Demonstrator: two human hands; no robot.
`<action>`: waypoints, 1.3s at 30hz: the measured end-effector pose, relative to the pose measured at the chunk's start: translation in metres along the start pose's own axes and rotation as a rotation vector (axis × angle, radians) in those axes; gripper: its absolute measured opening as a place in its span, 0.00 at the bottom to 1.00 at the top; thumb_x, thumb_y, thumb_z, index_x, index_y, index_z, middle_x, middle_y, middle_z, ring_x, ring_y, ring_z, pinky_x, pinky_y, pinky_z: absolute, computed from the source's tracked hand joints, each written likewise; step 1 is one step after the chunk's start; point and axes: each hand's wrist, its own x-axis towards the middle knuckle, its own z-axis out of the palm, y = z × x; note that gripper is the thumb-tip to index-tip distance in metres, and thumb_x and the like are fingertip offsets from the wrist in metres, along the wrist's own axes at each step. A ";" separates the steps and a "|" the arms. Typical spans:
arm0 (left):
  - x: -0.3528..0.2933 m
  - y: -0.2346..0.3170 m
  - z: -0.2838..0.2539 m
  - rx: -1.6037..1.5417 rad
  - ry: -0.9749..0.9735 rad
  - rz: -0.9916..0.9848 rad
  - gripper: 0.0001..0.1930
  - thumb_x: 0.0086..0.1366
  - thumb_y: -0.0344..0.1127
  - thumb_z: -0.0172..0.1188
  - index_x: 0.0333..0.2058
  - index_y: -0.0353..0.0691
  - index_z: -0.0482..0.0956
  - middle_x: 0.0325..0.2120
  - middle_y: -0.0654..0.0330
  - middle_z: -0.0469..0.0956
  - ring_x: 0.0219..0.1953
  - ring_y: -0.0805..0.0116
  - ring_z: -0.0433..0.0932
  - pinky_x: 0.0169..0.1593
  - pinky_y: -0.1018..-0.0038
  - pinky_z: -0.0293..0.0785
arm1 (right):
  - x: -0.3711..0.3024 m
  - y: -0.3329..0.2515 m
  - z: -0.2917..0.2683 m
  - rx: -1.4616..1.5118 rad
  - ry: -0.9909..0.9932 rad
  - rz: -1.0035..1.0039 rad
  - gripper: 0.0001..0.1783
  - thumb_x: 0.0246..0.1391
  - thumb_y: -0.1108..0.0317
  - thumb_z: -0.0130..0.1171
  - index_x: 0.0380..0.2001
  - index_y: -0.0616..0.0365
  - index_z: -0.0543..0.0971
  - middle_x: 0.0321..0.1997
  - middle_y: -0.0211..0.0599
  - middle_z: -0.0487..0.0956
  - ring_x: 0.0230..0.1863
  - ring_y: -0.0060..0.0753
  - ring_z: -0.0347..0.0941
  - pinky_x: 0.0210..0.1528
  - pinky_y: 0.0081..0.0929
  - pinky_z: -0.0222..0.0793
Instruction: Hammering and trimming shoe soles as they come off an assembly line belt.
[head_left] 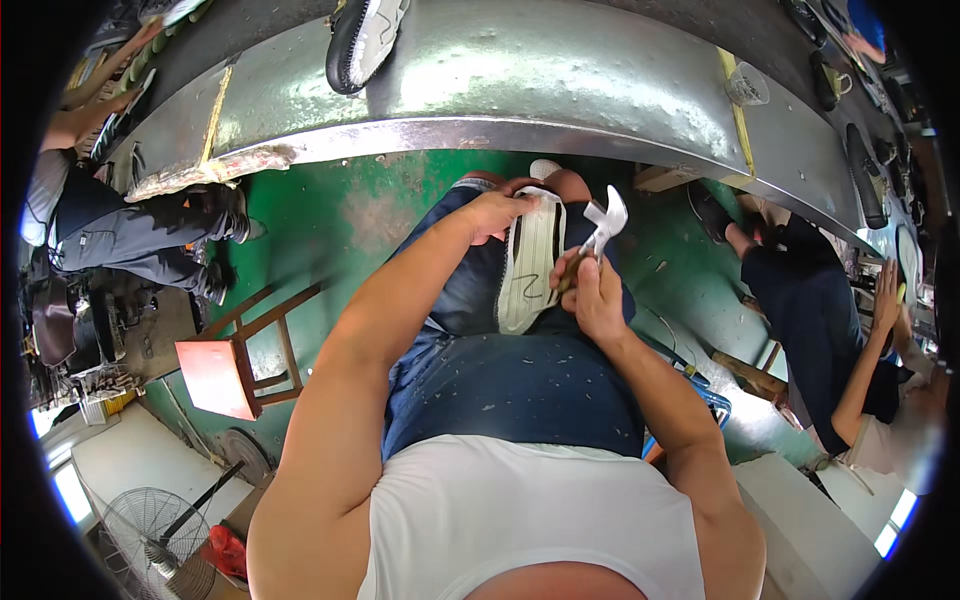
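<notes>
A pale cream shoe (532, 265) lies lengthwise across my thighs, its flat underside facing up, with a dark hand-drawn mark near the closer end. My left hand (497, 214) grips its far end, thumb on top and fingers tucked out of sight beneath. To the right of the shoe, my right hand (595, 300) is closed around a claw hammer (607, 216). The shiny metal head points up and away from me, and the brown handle passes through my fist. The hammer head is apart from the shoe.
A metal-topped bench (480, 80) curves across ahead, bearing a black-and-white shoe (365, 45) and a clear cup (747, 85). On the left stand a wooden stool (217, 380) and a fan (155, 535). Co-workers sit at both sides, one with a hand (886, 297) near shoes.
</notes>
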 end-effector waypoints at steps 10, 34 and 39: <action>-0.027 -0.023 0.017 0.722 0.466 0.014 0.21 0.70 0.46 0.52 0.41 0.30 0.80 0.32 0.48 0.83 0.36 0.54 0.84 0.38 0.62 0.79 | -0.033 -0.098 -0.038 -0.481 -0.034 0.223 0.17 0.65 0.60 0.53 0.46 0.63 0.71 0.34 0.40 0.78 0.29 0.34 0.75 0.33 0.24 0.70; -0.083 -0.091 0.044 0.302 0.020 0.303 0.53 0.52 0.24 0.55 0.71 0.28 0.31 0.72 0.42 0.46 0.74 0.59 0.47 0.73 0.73 0.42 | 0.002 -0.111 -0.024 -1.510 -0.665 -0.115 0.32 0.47 0.80 0.59 0.58 0.76 0.67 0.47 0.56 0.76 0.51 0.55 0.74 0.53 0.43 0.72; -0.081 -0.084 0.043 0.139 -0.044 0.285 0.52 0.52 0.27 0.52 0.71 0.27 0.29 0.73 0.38 0.38 0.76 0.53 0.38 0.74 0.71 0.39 | 0.009 -0.116 -0.031 -1.392 -0.752 0.071 0.32 0.43 0.81 0.60 0.55 0.76 0.69 0.48 0.59 0.77 0.50 0.55 0.75 0.52 0.42 0.73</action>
